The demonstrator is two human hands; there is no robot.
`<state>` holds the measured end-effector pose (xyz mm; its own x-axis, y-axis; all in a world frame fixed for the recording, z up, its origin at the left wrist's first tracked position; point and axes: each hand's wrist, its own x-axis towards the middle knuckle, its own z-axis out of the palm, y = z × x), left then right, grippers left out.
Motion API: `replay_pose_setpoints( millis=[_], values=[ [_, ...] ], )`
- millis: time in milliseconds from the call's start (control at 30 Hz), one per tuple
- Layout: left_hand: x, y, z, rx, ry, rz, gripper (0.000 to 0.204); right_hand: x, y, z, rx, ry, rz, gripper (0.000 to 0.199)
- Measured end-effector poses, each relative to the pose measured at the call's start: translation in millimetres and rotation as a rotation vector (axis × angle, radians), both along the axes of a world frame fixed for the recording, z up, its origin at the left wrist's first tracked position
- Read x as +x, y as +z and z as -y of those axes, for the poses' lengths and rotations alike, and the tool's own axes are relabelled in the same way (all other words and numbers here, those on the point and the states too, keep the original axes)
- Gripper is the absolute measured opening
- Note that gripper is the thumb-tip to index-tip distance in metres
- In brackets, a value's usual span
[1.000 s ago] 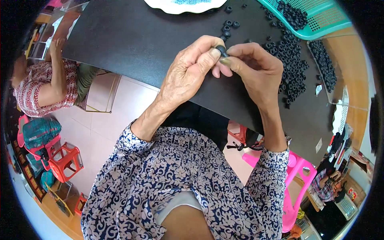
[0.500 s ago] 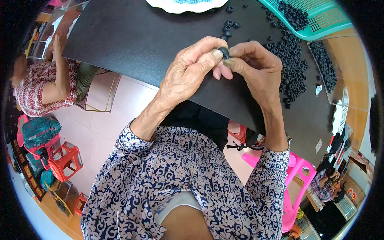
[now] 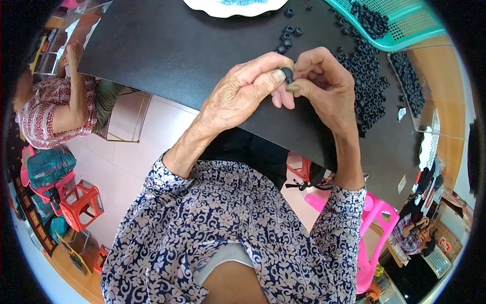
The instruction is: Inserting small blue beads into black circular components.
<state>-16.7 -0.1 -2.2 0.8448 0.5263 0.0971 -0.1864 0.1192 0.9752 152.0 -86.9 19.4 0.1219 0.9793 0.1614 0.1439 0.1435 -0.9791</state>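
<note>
Over the dark table (image 3: 162, 50), my left hand (image 3: 235, 93) pinches a small black round part (image 3: 287, 74) between thumb and forefinger. My right hand (image 3: 329, 88) meets it from the other side, fingers curled and thumb tip at the part's lower edge. What its inner fingers hold, if anything, is hidden. Beyond my left fingertips, several like parts (image 3: 287, 36) lie in a loose line. To the right of my right hand spreads a heap of black ring-shaped parts (image 3: 368, 76) with holes through them.
A green basket (image 3: 415, 35) holding black parts stands at the far right. Beside the heap lies a tray of smaller black pieces (image 3: 407, 78). A white scalloped plate (image 3: 200, 7) is at the far edge. Another person (image 3: 55, 109) sits left; a pink chair (image 3: 372, 248) stands right.
My right thumb has shifted from the face of the black part toward its lower edge. The hands have otherwise barely moved, and the view has shifted slightly.
</note>
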Motion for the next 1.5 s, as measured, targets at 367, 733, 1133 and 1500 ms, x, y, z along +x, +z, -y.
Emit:
replay_pose_setpoints(
  millis=[367, 733, 1133, 1500],
  values=[
    [3, 0, 5, 0.147, 0.108, -0.042, 0.023, 3, -8, -8, -0.033, 0.042, -0.054, 0.015],
    [-3, -2, 5, -0.242, 0.028, 0.067, 0.026, -1, -2, 1, -0.042, 0.047, -0.134, 0.023],
    [1, -2, 4, 0.060, 0.030, 0.050, 0.025, 1, -6, -1, -0.020, 0.037, -0.123, 0.019],
    [2, 6, 14, -0.175, 0.111, -0.067, 0.027, -4, 5, 3, 0.155, -0.072, 0.331, 0.022]
  ],
)
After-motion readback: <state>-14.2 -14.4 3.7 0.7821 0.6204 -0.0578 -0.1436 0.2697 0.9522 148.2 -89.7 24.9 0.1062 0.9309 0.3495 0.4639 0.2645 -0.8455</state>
